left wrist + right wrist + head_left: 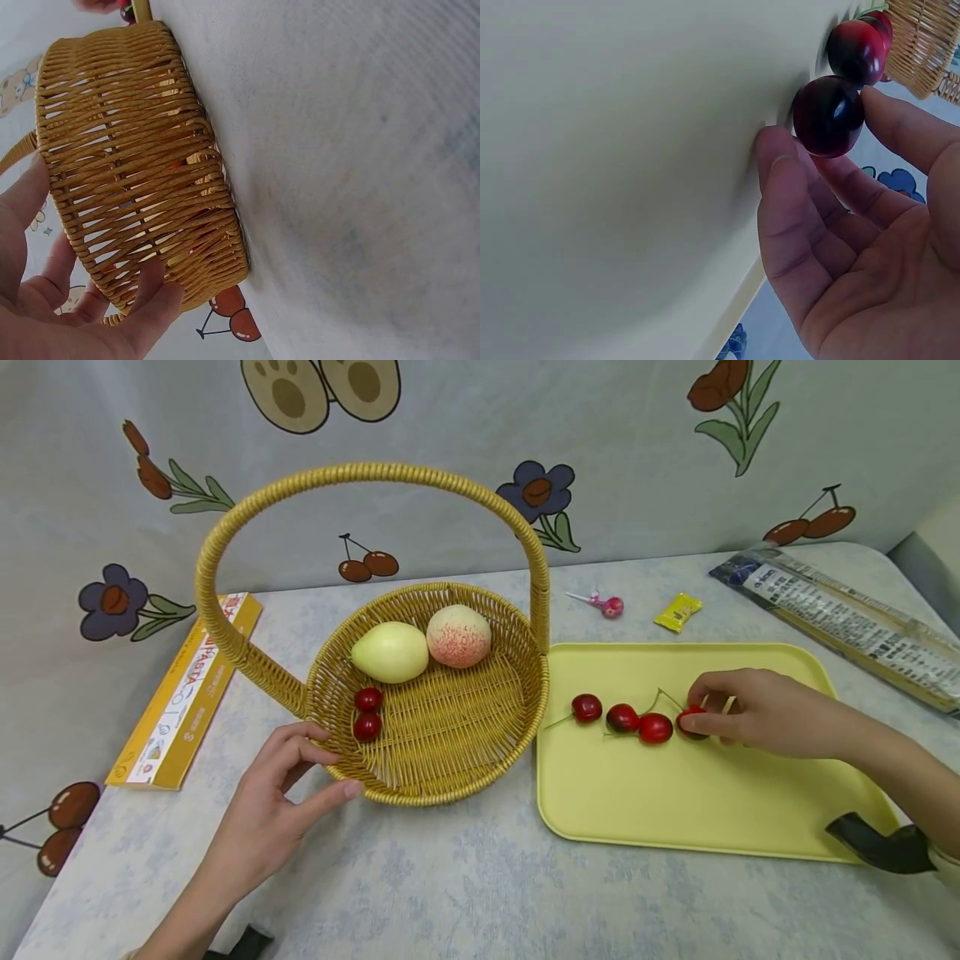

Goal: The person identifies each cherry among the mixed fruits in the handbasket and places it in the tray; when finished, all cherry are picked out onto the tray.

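Observation:
My left hand (pixel 273 806) holds the near left rim of the round wicker basket (pixel 420 793), fingers over the edge and thumb low on the outside. In the left wrist view, that hand's fingers lie against the woven wall (pixel 127 165). Inside the basket are a pale green pear (pixel 391 652), a pink-speckled peach (pixel 459 636) and two dark red cherries (pixel 367 726). Over the yellow tray (pixel 675 802), my right hand (pixel 757 714) pinches a cherry (pixel 828 117) between thumb and fingers. To its left lie more cherries (pixel 656 728), some with stems.
Behind the tray lie a pink lollipop (pixel 612 607) and a yellow wrapped candy (pixel 678 612). A long plastic package (pixel 847 610) rests at the back right. Left of the basket is a yellow pasta box (pixel 187 693). The basket's tall handle (pixel 375 472) arches above it.

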Motion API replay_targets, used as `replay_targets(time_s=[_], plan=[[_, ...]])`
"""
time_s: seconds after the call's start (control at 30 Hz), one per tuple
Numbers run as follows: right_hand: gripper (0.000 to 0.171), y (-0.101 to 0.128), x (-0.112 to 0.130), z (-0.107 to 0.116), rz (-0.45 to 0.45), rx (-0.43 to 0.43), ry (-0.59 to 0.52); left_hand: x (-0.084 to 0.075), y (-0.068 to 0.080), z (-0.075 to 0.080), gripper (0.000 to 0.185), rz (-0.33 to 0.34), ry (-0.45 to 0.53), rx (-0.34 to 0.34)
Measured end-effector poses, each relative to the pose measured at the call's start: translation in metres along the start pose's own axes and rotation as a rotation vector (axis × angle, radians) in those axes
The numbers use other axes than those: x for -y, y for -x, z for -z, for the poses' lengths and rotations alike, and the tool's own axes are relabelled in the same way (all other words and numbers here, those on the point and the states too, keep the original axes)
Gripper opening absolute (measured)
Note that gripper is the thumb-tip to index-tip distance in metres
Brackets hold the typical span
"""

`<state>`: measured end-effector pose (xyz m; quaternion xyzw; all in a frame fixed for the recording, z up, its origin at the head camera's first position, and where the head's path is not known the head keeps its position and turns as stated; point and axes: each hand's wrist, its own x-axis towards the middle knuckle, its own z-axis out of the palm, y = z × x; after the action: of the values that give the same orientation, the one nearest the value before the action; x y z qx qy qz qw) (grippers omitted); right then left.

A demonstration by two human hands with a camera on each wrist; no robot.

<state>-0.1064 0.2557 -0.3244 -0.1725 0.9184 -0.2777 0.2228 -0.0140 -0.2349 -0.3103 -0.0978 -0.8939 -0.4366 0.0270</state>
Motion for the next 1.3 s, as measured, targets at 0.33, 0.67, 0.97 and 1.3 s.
replay_targets(time_s=[0.33, 0.67, 0.97, 1.3], plan=[[0.017, 0.002, 0.000, 0.000, 0.030, -0.060, 0.078, 0.000, 0.001, 0.000, 0.021, 0.001, -0.010, -0.005], [0.018, 0.012, 0.031, 0.003, 0.160, -0.249, 0.150, 0.001, 0.003, 0.001, 0.020, -0.012, 0.000, -0.008], [0.016, 0.004, 0.098, -0.011, 0.344, -0.246, 0.051, 0.000, 0.005, 0.000, 0.019, -0.001, -0.004, -0.021], [0.030, -0.036, 0.170, -0.038, 0.589, -0.188, 0.042, -0.004, 0.006, -0.003, 0.019, 0.008, -0.050, -0.065]])
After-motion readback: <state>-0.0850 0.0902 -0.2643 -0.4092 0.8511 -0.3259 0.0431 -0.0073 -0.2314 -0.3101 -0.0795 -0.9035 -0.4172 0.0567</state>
